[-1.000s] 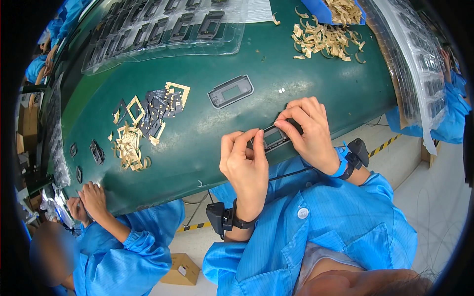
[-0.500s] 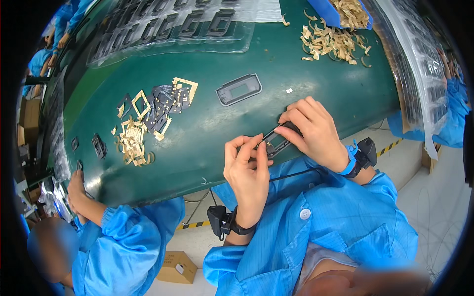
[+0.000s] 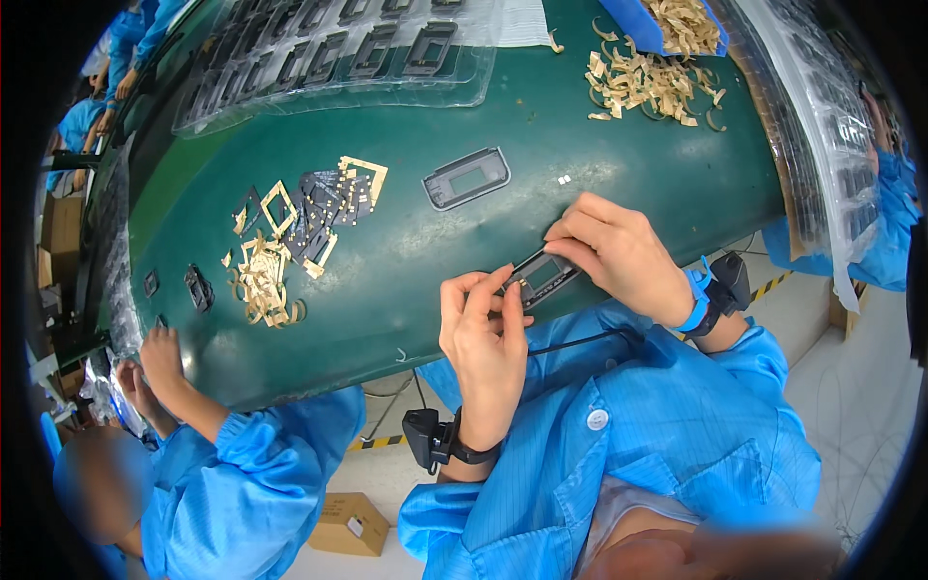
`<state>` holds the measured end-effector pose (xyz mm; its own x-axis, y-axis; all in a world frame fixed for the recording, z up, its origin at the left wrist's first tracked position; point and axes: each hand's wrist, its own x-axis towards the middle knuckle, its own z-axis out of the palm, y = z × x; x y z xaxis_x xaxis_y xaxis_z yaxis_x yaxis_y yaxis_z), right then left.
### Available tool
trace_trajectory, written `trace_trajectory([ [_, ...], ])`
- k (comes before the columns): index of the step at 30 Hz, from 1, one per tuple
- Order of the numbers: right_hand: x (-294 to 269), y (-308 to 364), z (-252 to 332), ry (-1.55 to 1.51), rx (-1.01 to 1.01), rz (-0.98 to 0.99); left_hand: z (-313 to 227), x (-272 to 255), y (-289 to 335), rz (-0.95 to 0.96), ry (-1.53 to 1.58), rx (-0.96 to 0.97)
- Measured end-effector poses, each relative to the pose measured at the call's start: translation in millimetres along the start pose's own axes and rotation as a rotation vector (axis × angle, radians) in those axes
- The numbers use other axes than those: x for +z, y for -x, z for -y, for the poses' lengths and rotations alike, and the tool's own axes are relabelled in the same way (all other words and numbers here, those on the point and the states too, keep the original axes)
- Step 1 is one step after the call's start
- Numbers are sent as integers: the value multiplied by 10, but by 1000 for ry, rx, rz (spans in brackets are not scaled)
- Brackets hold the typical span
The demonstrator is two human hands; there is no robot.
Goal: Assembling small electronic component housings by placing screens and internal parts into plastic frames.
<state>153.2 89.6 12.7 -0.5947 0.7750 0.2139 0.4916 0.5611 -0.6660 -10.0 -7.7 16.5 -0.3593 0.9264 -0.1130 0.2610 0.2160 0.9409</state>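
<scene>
Between my two hands, near the table's front edge, is a dark plastic frame (image 3: 544,277) with a rectangular window. My left hand (image 3: 486,329) pinches its left end, fingertips by a small gold-coloured spot. The frame's far right end is in the grip of my right hand (image 3: 604,242), thumb and fingers pressed together. My fingers cover both ends of it. Beyond my hands another grey plastic frame (image 3: 440,189) with a window lies flat on the table. Two tiny white pieces (image 3: 565,180) rest to the right of it.
Left on the green table (image 3: 387,280) are dark adhesive sheets (image 3: 314,213) and tan peeled strips (image 3: 261,280). A clear tray (image 3: 329,97) of dark frames stands at the back. More strips (image 3: 657,87) spill by a blue container (image 3: 643,29). A co-worker's hand (image 3: 162,353) rests at the left edge.
My right hand has shifted slightly, showing more of the held frame's right part. The co-worker's hands at the left have moved apart. My left hand has hardly moved.
</scene>
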Motion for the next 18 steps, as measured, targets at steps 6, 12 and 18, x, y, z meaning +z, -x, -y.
trace_trajectory([
  [6, -61, 6, -93, -126, -49, 14, -53, -74, -134, 100, -90, 34],
  [12, -284, -12, 23, -273, 60, 262, -187, -179, -314, 328, -240, 106],
  [18, -250, -22, -35, -258, 68, 310, -26, -140, -370, 351, -277, 164],
])
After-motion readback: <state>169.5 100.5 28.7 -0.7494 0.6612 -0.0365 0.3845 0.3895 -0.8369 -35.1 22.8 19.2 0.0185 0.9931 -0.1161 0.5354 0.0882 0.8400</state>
